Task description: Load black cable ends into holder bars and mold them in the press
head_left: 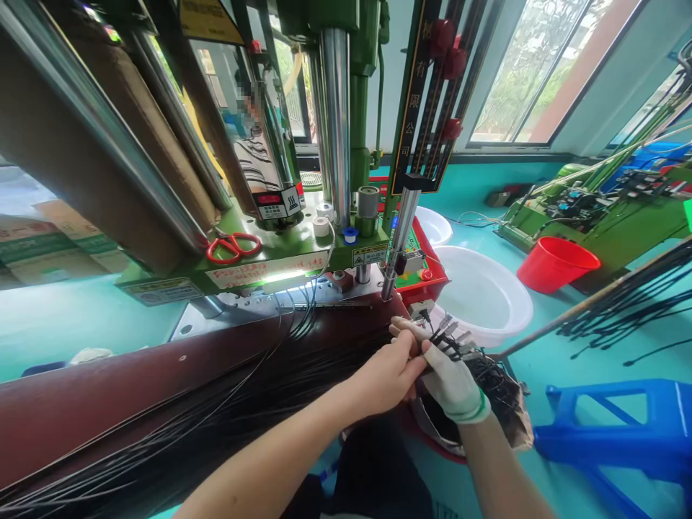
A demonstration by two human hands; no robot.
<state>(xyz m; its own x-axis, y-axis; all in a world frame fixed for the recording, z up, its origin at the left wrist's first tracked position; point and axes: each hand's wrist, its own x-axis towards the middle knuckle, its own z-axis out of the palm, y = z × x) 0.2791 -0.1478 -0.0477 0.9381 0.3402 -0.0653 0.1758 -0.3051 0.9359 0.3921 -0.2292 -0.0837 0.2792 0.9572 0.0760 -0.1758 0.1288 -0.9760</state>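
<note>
My bare left hand (386, 371) is closed, its thumb and fingers pinching at a bunch of black cables (451, 346) with plug ends. Some of these ends look like silvery metal plugs. My right hand (451, 386), in a white glove with a green cuff edge, is closed around the same bunch, and the two hands touch. Gloved fingertips stick out beyond my left hand. Long black cables (216, 411) lie along the dark red bench (108, 371) to the left. Below my right hand a lined container (522, 414) holds tangled black pieces.
A green press (297, 241) with steel columns stands ahead, red-handled scissors (233, 247) on its plate. White basins (481, 288), a red bucket (556, 263) and a blue stool (621, 425) are on the right. More cables hang from a pole (589, 299). A mirrored person shows in the chrome.
</note>
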